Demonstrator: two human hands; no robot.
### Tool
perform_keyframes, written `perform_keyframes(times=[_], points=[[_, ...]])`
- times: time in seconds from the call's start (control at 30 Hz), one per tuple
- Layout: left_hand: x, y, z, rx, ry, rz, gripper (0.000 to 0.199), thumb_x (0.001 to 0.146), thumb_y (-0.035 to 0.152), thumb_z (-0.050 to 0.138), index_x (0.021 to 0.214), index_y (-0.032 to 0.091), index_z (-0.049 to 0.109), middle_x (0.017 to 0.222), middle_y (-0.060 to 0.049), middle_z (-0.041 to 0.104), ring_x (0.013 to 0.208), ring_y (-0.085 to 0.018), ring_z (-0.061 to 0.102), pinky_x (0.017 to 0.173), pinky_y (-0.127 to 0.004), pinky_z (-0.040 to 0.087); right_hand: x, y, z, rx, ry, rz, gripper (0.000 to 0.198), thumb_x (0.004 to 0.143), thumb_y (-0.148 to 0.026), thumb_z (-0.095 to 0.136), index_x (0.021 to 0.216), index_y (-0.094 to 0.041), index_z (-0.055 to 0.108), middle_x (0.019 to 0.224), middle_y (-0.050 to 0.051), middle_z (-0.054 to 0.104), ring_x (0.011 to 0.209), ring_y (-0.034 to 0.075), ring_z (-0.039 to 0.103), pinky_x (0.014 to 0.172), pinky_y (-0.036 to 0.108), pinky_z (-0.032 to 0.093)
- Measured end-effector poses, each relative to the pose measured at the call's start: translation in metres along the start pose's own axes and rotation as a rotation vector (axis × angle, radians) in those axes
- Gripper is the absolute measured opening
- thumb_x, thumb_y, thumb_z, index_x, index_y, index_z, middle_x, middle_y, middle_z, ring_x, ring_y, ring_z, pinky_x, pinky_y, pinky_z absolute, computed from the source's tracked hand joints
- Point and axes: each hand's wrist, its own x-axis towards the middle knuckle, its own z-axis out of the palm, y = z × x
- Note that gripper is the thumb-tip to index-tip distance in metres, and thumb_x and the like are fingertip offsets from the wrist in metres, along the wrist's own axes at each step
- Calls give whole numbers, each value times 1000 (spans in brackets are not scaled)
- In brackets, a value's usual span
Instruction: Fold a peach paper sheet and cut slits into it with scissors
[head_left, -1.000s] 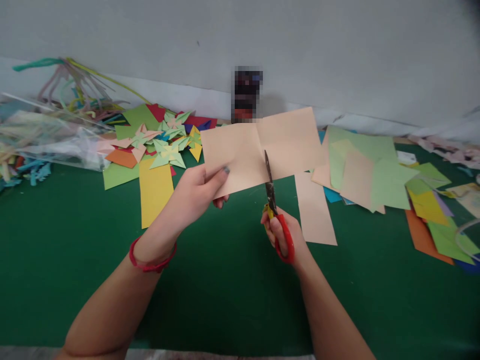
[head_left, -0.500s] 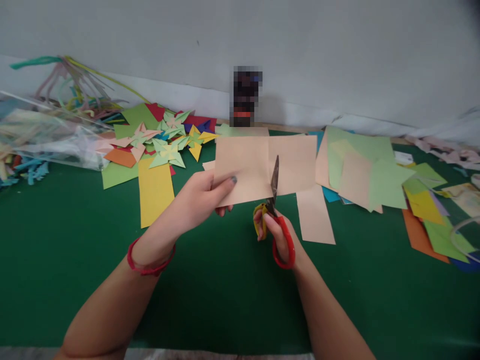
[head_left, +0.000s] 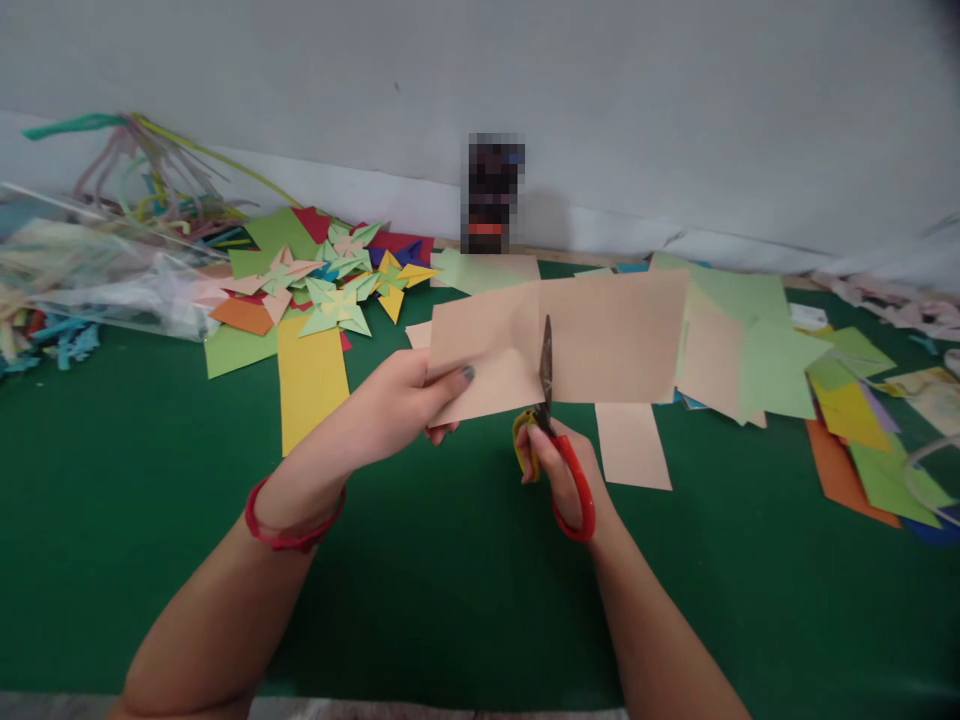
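Observation:
A creased sheet of peach paper [head_left: 611,340] is held up above the table. My left hand [head_left: 409,400] pinches its left end, with the thumb on top and the fingertips underneath. In my right hand [head_left: 559,465] is a pair of scissors [head_left: 547,365] with one red and one yellow handle. Their blades point away from me and sit at the middle crease, with a slit running in from the near edge. The right half of the sheet stretches out flat, while the left half bulges near the cut. A narrow peach strip [head_left: 636,450] lies on the table behind the right hand.
Folded paper stars [head_left: 337,300] and a yellow sheet [head_left: 311,385] lie to the left on the green table [head_left: 420,600]. A plastic bag [head_left: 112,270] is at far left. Green sheets [head_left: 772,330] and coloured scraps [head_left: 855,410] lie right. A pixelated object [head_left: 491,195] stands against the wall.
The right half of the peach paper has swung out farther to the right, and the left half has tilted and bulged. The scissor blades look closer together. Both hands have shifted only slightly.

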Motion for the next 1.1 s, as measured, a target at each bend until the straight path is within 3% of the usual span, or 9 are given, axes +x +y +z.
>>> perform_keyframes(times=[0.23,1.1], points=[[2,-1,6,-36,42,2,28,83,32,43,59,18,48,44,4,48,42,-10,47,43,-19,37,0,1,1,39,-1,29,38,90,-49,37,72,-19,52,51,-3,52,47,13,52,53,26,41],[0,4,6,13,-5,-36,33,84,32,43,55,18,49,41,4,47,43,-11,46,44,-20,35,-2,4,3,66,50,52,38,89,-49,39,68,-20,49,48,-3,49,39,12,50,44,24,40]])
